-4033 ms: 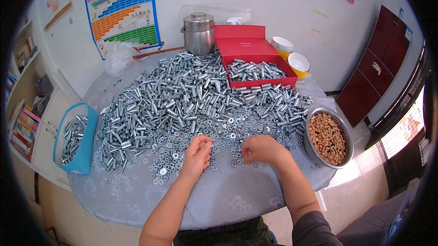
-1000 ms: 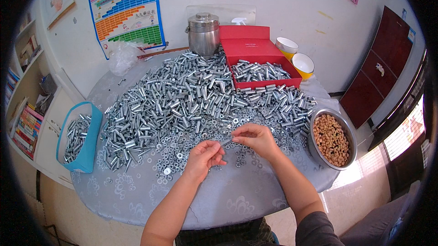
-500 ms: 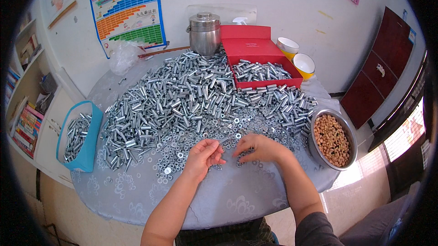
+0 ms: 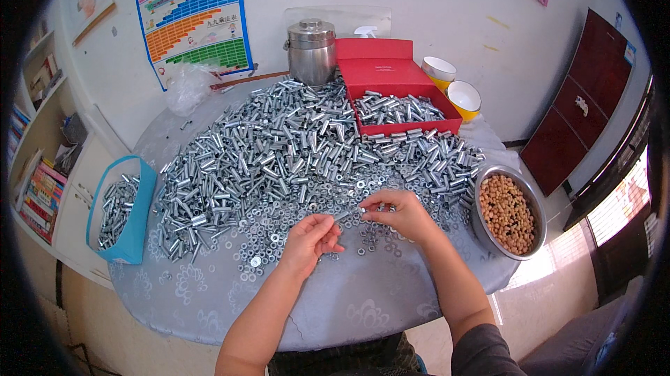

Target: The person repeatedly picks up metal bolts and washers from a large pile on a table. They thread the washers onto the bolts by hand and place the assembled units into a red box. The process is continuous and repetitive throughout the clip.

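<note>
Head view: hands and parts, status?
Left hand pinching metal tube. Right hand by tube's free end, apparently pinching small bright piece. Nothing visibly blocking.

Wears a plain dark grey sleeve [image 4: 483, 354] on the right arm [image 4: 452, 285], reaching about to the elbow. Has both hands [image 4: 305, 245] and forearms [image 4: 264, 312] bare. Shows dark, faintly patterned cloth [image 4: 335, 362] at the lap, too shaded to make out clearly.

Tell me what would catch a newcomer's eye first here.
Most likely the great heap of metal tubes sprawled across the middle of the table. Next, the open red box at the heap's rear right, holding more tubes, and the colourful chart on the wall at upper left. In front of the heap, the left grip holds a slim metal piece near the right grip.
</note>
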A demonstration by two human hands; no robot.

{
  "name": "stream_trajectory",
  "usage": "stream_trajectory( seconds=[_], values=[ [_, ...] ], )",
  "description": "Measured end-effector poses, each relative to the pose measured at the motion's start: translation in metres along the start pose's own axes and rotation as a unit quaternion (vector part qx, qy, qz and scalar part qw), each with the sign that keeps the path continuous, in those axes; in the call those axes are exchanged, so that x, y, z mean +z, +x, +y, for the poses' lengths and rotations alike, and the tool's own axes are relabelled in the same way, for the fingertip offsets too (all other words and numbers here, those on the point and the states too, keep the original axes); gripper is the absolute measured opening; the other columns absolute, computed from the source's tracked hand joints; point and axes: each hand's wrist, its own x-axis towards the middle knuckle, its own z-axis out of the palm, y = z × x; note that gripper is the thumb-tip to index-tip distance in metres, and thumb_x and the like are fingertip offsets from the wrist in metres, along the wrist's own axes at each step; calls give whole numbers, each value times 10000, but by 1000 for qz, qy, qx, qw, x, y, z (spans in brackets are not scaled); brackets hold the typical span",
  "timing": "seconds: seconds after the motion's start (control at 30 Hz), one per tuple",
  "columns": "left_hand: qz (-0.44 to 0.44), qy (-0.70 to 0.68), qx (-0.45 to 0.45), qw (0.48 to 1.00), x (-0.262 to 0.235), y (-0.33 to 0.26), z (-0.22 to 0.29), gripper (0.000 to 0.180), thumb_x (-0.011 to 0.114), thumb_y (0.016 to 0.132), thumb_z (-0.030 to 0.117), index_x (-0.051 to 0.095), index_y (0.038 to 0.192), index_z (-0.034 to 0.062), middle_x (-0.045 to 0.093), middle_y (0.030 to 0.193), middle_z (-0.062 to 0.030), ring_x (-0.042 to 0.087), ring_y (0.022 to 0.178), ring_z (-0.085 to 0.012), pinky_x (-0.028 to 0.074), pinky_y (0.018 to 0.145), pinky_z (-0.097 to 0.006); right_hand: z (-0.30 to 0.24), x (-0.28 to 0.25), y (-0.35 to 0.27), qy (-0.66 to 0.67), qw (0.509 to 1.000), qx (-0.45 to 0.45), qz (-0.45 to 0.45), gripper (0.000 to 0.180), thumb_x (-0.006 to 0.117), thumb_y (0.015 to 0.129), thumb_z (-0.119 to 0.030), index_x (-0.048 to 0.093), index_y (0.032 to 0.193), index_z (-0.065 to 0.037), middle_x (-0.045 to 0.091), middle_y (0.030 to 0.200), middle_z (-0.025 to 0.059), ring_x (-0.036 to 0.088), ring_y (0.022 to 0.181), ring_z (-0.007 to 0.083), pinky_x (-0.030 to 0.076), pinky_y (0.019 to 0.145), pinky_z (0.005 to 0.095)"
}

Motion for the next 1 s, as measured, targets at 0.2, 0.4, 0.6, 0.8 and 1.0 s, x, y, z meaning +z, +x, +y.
stream_trajectory(
  seconds=[0.2, 0.4, 0.6, 0.8, 1.0],
  values=[
    [4, 3, -8, 1000, 2, 0, 0, 145, 531, 861, 148, 528, 843, 4, 568, 725, -63, 511, 531, -86, 535, 567, -317, -3, 7, 2, 13, 996, -80, 37, 195, 693, 693, -102, 651, 878, -59, 624, 796, 53, 580, 712, 134, 449, 620, 252],
    [8, 38, 4, 999, 1, -1, 0, 144, 533, 859, 143, 528, 832, 2, 563, 707, -60, 496, 500, -86, 533, 538, -315, -10, 5, 0, -24, 1000, -16, 3, 179, 685, 727, -171, 637, 823, -28, 612, 745, 56, 562, 674, 132, 447, 608, 258],
    [21, 72, 32, 997, 6, -2, -1, 142, 529, 860, 156, 523, 854, 14, 535, 681, -41, 462, 494, -80, 518, 524, -301, -10, 11, -2, -5, 997, 73, -5, 209, 649, 777, -208, 586, 790, -9, 583, 697, 43, 540, 653, 116, 444, 607, 260],
    [21, 65, 37, 997, 8, -3, 1, 137, 529, 859, 128, 522, 825, -4, 548, 690, -64, 480, 494, -85, 533, 528, -318, 4, 15, 1, 72, 997, 38, -6, 185, 619, 806, -179, 553, 881, -23, 588, 790, 26, 537, 697, 99, 450, 639, 253],
    [32, 67, 51, 996, 5, -2, 1, 141, 531, 860, 134, 523, 823, -2, 543, 674, -61, 477, 490, -86, 532, 522, -321, 6, 20, 1, 98, 995, 5, -21, 124, 588, 825, -104, 535, 903, -24, 567, 846, 13, 535, 740, 86, 448, 664, 238]
  ],
)
